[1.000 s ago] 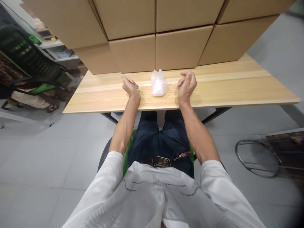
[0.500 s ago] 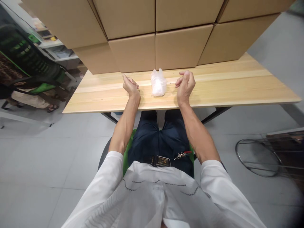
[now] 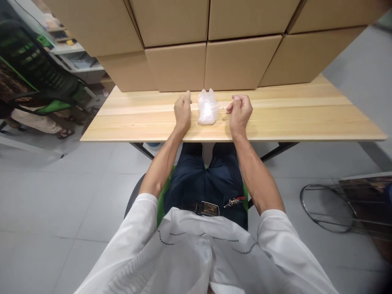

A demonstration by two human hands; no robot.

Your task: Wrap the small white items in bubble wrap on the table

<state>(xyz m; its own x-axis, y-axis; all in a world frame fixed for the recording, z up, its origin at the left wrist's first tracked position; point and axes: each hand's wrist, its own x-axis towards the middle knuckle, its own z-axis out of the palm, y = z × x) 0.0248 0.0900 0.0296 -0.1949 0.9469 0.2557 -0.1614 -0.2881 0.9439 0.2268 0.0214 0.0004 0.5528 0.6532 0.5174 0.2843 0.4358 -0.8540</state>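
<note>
A small whitish translucent plastic bag (image 3: pixel 208 108) stands on the wooden table (image 3: pixel 290 116), bunched up with two points at its top. Just left of it, my left hand (image 3: pixel 183 111) rests closed in a loose fist, its back towards me and a narrow gap between it and the bag. On the other side, a little farther off, my right hand (image 3: pixel 241 113) has its fingers curled in with the thumb over them. Neither hand touches the bag, and nothing shows in either.
Brown cardboard boxes (image 3: pixel 176 67) are stacked in rows along the table's back edge. A green and black chair (image 3: pixel 36 73) with a seated person is at the left. On the floor at the right lies a round metal frame (image 3: pixel 327 208). Keys (image 3: pixel 234 201) hang at my belt.
My left hand has moved right, closer to the bag, and has turned so its back faces me. My right hand stays nearly in place, slightly turned. The bag keeps its place on the table.
</note>
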